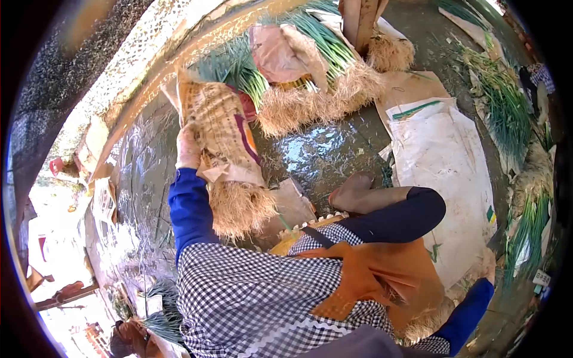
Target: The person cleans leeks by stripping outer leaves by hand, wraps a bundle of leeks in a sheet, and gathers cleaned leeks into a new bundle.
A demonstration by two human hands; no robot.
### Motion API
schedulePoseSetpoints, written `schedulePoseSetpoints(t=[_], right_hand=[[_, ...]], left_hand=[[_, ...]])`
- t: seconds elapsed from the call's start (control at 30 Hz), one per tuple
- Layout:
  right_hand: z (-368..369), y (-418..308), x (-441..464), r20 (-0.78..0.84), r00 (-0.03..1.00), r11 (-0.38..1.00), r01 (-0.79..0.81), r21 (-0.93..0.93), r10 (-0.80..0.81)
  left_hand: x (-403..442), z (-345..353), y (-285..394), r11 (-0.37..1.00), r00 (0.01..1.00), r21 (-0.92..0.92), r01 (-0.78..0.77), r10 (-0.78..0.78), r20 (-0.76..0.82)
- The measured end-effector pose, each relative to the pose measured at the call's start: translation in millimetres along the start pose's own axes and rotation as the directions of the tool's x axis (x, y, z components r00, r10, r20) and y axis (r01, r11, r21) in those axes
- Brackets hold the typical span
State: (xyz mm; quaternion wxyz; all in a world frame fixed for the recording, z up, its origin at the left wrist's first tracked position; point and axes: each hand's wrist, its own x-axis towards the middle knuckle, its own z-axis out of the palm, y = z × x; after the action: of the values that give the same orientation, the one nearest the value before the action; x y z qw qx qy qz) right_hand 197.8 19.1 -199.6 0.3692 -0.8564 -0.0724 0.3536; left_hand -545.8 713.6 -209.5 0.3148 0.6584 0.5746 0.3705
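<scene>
Left hand [188, 147] at ten o'clock grasps sacking [219, 122], probably to bundle roots [242, 210]; right hand's [488, 265] grip, at four, I can't tell.

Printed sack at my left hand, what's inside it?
Pale, stringy roots stick out of the printed sack at its near end, beside your left hand; whatever lies further inside is covered and can't be seen.
</scene>
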Motion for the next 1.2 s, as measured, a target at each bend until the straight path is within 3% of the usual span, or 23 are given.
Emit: schedulePoseSetpoints(t=[0.03,0.07,0.1,0.13,0.23,0.27,0.3,0.33,0.37,0.4,0.47,0.53,0.57,0.67,0.7,0.77,0.8,0.83,0.87,0.93,1.0,1.07,1.2], right_hand=[[5,-21,47,-0.022,0.999,0.999,0.045,-0.012,-0.045],[5,-44,84,0.004,0.995,0.991,0.097,-0.090,-0.097],[5,-67,120,0.031,0.988,0.975,0.152,-0.164,-0.149],[13,-98,165,0.113,0.970,0.929,0.240,-0.282,-0.216],[137,-258,187,0.201,0.876,0.606,0.454,-0.653,-0.439],[191,-317,166,0.306,0.877,0.546,0.472,-0.693,-0.370],[227,-344,180,0.416,0.694,0.202,0.623,-0.756,-0.587],[279,-383,156,0.442,0.682,0.161,0.630,-0.760,-0.583],[319,-411,153,0.508,0.699,0.276,0.687,-0.672,-0.503],[358,-428,147,0.629,0.410,-0.065,0.804,-0.592,-0.660],[435,-466,117,0.717,0.382,-0.020,0.875,-0.483,-0.583],[498,-482,114,0.783,-0.057,-0.292,0.943,-0.162,-0.619],[534,-488,107,0.816,-0.074,-0.316,0.939,-0.137,-0.573],[631,-485,44,0.868,-0.081,-0.185,0.983,-0.013,-0.490],[664,-484,28,0.959,0.038,-0.140,0.987,-0.080,-0.280],[773,-440,41,0.921,-0.303,-0.264,0.935,0.237,-0.245],[805,-428,35,0.921,-0.292,-0.257,0.940,0.226,-0.257],[845,-412,40,0.933,-0.226,-0.254,0.955,0.155,-0.279],[891,-403,31,0.992,-0.063,-0.302,0.953,0.026,-0.113],[950,-383,27,0.956,-0.121,-0.388,0.921,0.008,-0.268],[1025,-342,40,0.917,-0.078,-0.462,0.879,-0.122,-0.391],[1098,-311,47,0.912,-0.004,-0.493,0.843,-0.217,-0.410],[1123,-301,48,0.924,0.018,-0.381,0.908,-0.175,-0.383]], left_hand=[[4,2,-43,0.984,0.986,0.065,-0.165,0.167,-0.019],[1,-11,-61,0.807,0.937,0.482,-0.342,0.333,0.106],[-4,-9,-75,0.991,0.987,-0.030,0.128,-0.131,-0.089],[-5,-7,-89,0.669,0.805,-0.571,0.476,-0.593,-0.024],[-58,-8,-191,0.913,0.901,0.099,0.395,-0.364,-0.238],[-68,-7,-223,0.855,0.939,0.399,0.333,-0.262,-0.222],[-79,-6,-254,0.706,0.966,0.661,0.254,-0.157,-0.204],[-94,2,-260,0.416,0.990,0.900,0.126,-0.109,-0.088],[-91,5,-259,0.398,0.989,0.909,0.126,-0.121,-0.084],[-84,7,-256,0.377,0.987,0.917,0.126,-0.138,-0.079],[-80,13,-250,0.461,0.983,0.870,0.174,-0.137,-0.124],[-85,24,-265,0.585,0.939,0.734,0.344,-0.192,-0.286],[-95,26,-265,0.721,0.898,0.543,0.430,-0.278,-0.342],[-97,25,-251,0.681,0.921,0.625,0.383,-0.230,-0.314],[-99,22,-255,0.700,0.946,0.645,0.307,-0.151,-0.286],[-104,17,-238,0.717,0.954,0.636,0.285,-0.152,-0.257],[-106,9,-215,0.725,0.954,0.621,0.298,-0.205,-0.218],[-105,8,-228,0.794,0.865,0.364,0.487,-0.381,-0.326],[-109,11,-249,0.779,0.742,0.073,0.622,-0.557,-0.372],[-119,20,-263,0.677,0.536,-0.461,0.574,-0.736,-0.414],[-108,25,-241,0.663,0.528,-0.606,0.441,-0.737,-0.422],[-73,27,-187,0.450,0.279,-0.756,0.475,-0.892,-0.356],[-75,24,-191,0.526,0.274,-0.749,0.402,-0.850,-0.450]])
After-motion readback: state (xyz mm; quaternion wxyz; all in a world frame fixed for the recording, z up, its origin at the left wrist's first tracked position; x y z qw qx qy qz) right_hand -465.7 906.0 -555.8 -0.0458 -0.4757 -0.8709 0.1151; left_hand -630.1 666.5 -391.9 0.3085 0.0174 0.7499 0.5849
